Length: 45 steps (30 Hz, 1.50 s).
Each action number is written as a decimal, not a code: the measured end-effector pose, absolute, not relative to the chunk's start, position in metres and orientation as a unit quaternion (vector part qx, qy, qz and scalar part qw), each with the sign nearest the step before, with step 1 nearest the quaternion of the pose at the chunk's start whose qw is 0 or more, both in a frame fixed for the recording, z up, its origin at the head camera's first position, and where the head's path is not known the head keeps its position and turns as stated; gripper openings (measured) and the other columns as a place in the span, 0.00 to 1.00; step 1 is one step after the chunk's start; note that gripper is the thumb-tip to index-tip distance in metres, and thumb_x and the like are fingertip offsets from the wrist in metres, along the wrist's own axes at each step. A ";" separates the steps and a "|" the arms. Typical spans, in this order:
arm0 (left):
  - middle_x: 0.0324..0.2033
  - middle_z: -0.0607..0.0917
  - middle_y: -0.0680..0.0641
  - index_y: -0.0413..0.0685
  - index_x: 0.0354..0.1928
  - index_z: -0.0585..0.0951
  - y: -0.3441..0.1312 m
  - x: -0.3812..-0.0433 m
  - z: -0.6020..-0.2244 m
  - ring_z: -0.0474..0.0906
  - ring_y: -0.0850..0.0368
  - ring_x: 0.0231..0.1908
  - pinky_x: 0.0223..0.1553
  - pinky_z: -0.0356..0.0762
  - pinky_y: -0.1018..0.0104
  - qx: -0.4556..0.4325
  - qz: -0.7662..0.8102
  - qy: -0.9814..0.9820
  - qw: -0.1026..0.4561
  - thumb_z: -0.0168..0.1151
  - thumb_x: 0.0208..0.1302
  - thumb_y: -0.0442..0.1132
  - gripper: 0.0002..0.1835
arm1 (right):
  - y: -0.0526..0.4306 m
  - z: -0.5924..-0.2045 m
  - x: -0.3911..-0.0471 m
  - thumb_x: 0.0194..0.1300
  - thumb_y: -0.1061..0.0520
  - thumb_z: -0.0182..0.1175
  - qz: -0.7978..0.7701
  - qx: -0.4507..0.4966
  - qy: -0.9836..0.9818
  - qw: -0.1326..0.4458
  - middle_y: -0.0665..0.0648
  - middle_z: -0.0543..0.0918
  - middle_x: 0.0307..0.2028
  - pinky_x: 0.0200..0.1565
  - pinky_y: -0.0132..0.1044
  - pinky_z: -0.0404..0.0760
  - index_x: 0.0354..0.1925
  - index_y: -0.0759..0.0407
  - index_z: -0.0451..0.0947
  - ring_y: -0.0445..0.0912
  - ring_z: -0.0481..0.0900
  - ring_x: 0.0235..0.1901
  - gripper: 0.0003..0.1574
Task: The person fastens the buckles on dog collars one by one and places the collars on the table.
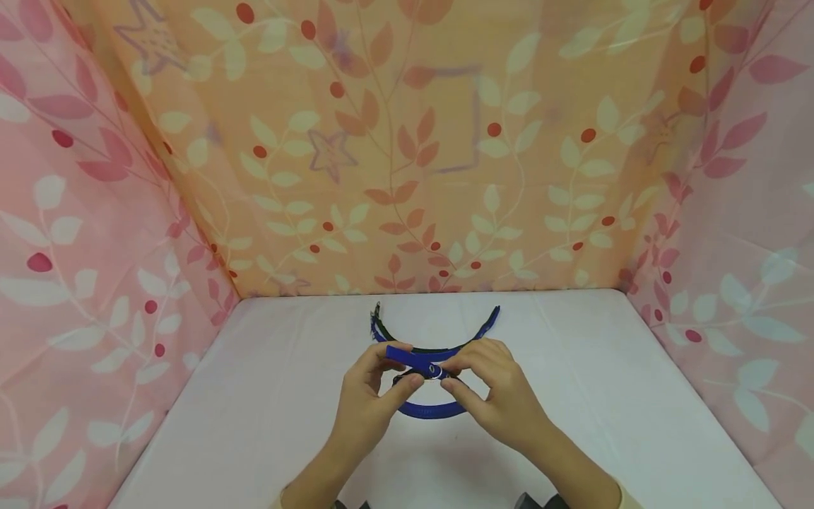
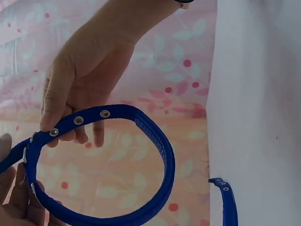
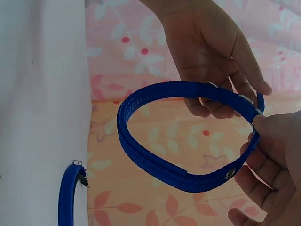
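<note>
Both hands hold a blue collar up above the table, bent round into a loop. My left hand pinches it between thumb and fingers near its metal fittings, with a free strap end sticking out past the fingers. The right hand pinches the strap between thumb and fingertips, close beside a round metal eyelet. In the left wrist view several eyelets line the collar's band, and metal loops show on it in the right wrist view.
Behind the hands, another blue collar with a dark inner side lies curved on the white table. Its metal buckle end stands out in the right wrist view. Leaf-patterned curtains enclose the table at the back and sides.
</note>
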State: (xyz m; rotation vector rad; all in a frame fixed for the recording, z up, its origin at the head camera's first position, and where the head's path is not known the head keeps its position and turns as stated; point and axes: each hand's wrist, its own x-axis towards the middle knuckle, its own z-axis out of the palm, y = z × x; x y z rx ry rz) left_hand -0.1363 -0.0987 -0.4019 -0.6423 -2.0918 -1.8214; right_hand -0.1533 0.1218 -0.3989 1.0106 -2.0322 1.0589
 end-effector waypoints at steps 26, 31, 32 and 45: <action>0.44 0.86 0.44 0.46 0.49 0.82 -0.105 -0.133 -0.397 0.83 0.56 0.49 0.63 0.76 0.68 -0.252 -0.646 -0.703 0.155 0.70 0.65 0.30 0.12 | 0.121 -0.399 -0.153 0.57 0.57 0.77 0.386 0.398 -0.778 0.297 0.41 0.85 0.42 0.59 0.39 0.70 0.46 0.48 0.83 0.40 0.80 0.48 0.19; 0.43 0.87 0.47 0.48 0.49 0.82 -0.099 -0.133 -0.401 0.82 0.53 0.47 0.55 0.81 0.67 -0.259 -0.642 -0.710 0.129 0.70 0.66 0.32 0.12 | 0.119 -0.399 -0.151 0.55 0.58 0.78 0.405 0.410 -0.757 0.308 0.41 0.86 0.40 0.58 0.38 0.70 0.45 0.47 0.85 0.41 0.79 0.46 0.19; 0.44 0.87 0.49 0.51 0.49 0.82 -0.099 -0.134 -0.402 0.82 0.54 0.48 0.56 0.80 0.66 -0.257 -0.633 -0.720 0.122 0.70 0.66 0.34 0.12 | 0.119 -0.399 -0.151 0.54 0.58 0.78 0.413 0.410 -0.750 0.313 0.42 0.86 0.40 0.57 0.37 0.70 0.44 0.48 0.85 0.41 0.79 0.45 0.19; 0.40 0.90 0.58 0.57 0.48 0.87 -0.091 -0.136 -0.408 0.88 0.60 0.39 0.43 0.87 0.65 -0.233 -0.584 -0.777 0.024 0.75 0.61 0.44 0.13 | 0.113 -0.403 -0.149 0.57 0.64 0.76 0.516 0.392 -0.673 0.356 0.54 0.86 0.37 0.60 0.34 0.72 0.46 0.58 0.86 0.48 0.79 0.45 0.17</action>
